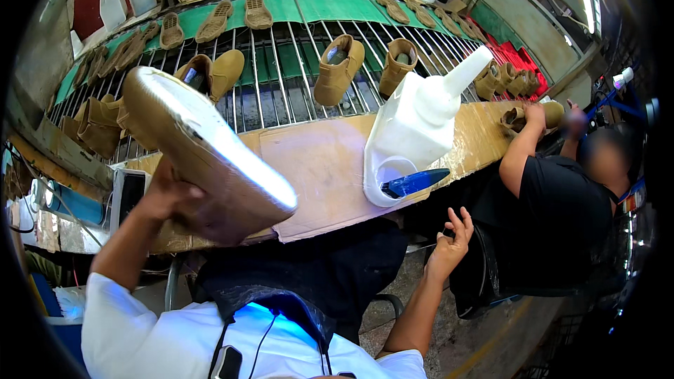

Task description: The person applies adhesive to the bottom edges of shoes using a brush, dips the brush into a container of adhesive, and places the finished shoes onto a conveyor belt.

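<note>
My left hand [172, 193] grips a tan ankle boot [225, 186] by its upper, raised above the workbench. The boot is tilted with its underside turned up, showing a whitish bottom face. My right hand [449, 245] is in the air just off the bench's front edge, fingers apart and nothing in them. Closest to it on the bench stands a white cup [385, 195] holding a blue-handled tool [415, 182], whose lower end is hidden. Right behind the cup, a white plastic bottle [414, 123] with a long spout leans to the right.
A cardboard sheet [316, 175] covers the bench front. Beyond it runs a metal roller rack [281, 84] with tan boots [339, 70] and, on green sheeting, several loose soles [214, 21]. On the right a co-worker in black [569, 196] handles a boot. Another person's hands show at the far side.
</note>
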